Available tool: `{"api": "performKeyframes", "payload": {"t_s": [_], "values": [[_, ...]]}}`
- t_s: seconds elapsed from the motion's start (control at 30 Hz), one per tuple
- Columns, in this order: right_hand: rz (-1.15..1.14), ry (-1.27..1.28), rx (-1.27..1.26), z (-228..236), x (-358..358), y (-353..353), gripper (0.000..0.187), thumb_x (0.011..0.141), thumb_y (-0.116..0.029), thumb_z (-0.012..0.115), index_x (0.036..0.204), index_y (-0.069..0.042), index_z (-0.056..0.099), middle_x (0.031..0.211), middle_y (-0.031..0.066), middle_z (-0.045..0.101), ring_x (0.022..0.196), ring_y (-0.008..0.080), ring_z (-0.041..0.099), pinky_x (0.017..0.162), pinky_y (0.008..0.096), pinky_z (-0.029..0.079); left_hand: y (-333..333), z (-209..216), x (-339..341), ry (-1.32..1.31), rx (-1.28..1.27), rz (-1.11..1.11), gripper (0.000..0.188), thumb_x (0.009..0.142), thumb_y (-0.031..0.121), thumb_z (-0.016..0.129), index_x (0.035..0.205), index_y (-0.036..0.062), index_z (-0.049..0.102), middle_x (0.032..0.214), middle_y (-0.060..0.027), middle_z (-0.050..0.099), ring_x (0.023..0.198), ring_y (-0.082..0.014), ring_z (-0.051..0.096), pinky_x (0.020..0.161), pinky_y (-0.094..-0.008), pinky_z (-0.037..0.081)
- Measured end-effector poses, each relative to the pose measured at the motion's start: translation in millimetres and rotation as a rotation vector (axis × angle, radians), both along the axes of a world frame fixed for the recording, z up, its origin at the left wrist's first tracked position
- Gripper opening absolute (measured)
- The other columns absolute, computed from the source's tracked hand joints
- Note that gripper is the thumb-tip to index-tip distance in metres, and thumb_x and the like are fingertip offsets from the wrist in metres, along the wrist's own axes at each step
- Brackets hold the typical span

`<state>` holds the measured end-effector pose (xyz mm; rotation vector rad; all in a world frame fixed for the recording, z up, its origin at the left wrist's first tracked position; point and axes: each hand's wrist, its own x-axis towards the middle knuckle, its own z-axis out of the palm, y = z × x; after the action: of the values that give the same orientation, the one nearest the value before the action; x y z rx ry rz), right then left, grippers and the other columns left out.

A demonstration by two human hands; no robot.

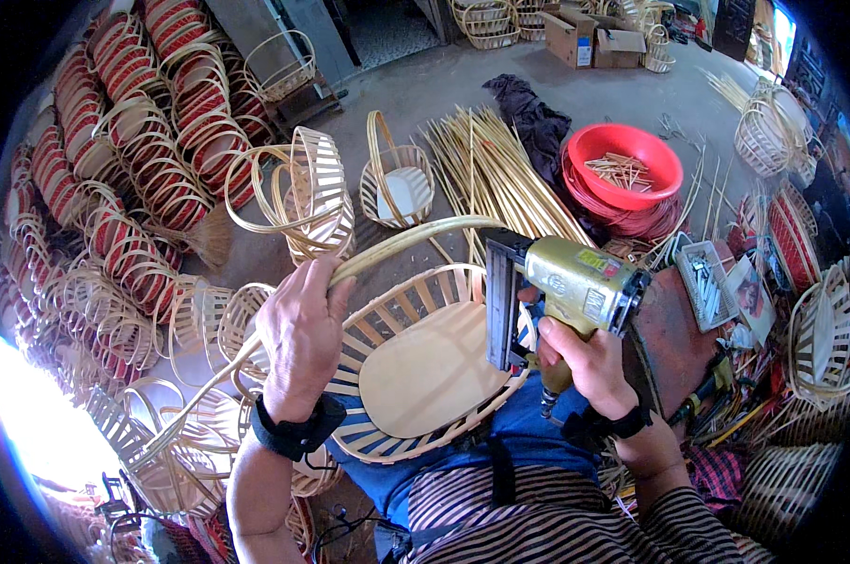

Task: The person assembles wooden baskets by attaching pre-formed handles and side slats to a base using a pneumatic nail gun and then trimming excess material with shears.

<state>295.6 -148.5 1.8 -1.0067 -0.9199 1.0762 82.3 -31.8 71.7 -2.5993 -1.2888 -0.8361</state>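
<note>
Across my lap lies an oval basket of pale slats (364, 430), with a flat wooden base (434, 371). My left hand (301, 329) is closed around a long, bent cane strip (416, 231), above the basket's left side. The strip arches over the far rim and trails down to the lower left. In my right hand (590, 368) is a gold pneumatic nail gun (575, 273), gripped by its handle. Its black magazine (502, 301) stands over the basket's right edge, near the strip's far end. Whether the gun touches the rim I cannot tell.
Stacked red-and-pale baskets (181, 113) fill the left. Ahead are a small handled basket (397, 188), a bundle of cane sticks (500, 174) and a red basin (625, 155) holding short pieces. At right sits a tray of metal strips (705, 287); cardboard boxes (575, 39) stand far back.
</note>
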Motion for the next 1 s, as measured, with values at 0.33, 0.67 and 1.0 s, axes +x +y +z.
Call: {"api": "performKeyframes", "payload": {"t_s": [0.33,0.67,1.0], "values": [[-0.026,-0.004,-0.011,0.7,1.9,2.9,0.024,0.078,-0.007,0.048,0.101,-0.001,0.049,0.061,-0.0037,0.046,0.049,0.0024,0.04,0.044,0.0169,0.034,-4.6,2.4,3.3,-0.038,-0.001,-0.012,0.014,0.076,0.016,0.051,0.079,0.0027,0.052,0.069,-0.0125,0.052,0.064,-0.03,0.052,0.055,-0.035,0.04],[-0.011,-0.392,0.14,16.4,-14.8,-6.1,0.02,0.074,-0.006,0.052,0.094,-0.001,0.051,0.076,0.0043,0.055,0.058,0.0112,0.049,0.053,0.0227,0.04,3.7,-3.2,8.5,-0.03,0.038,-0.017,0.014,0.073,0.016,0.056,0.08,0.0061,0.052,0.067,-0.0079,0.054,0.062,-0.0242,0.054,0.053,-0.0325,0.041],[-0.084,-0.983,0.447,2.9,-32.1,8.0,0.035,0.071,-0.005,0.054,0.106,-0.002,0.049,0.102,0.0131,0.052,0.093,0.0244,0.05,0.081,0.0355,0.037,7.0,-3.3,18.0,-0.026,0.02,-0.029,0.014,0.076,0.02,0.054,0.081,0.0068,0.053,0.068,-0.0095,0.054,0.063,-0.0272,0.054,0.053,-0.0345,0.041]]}}
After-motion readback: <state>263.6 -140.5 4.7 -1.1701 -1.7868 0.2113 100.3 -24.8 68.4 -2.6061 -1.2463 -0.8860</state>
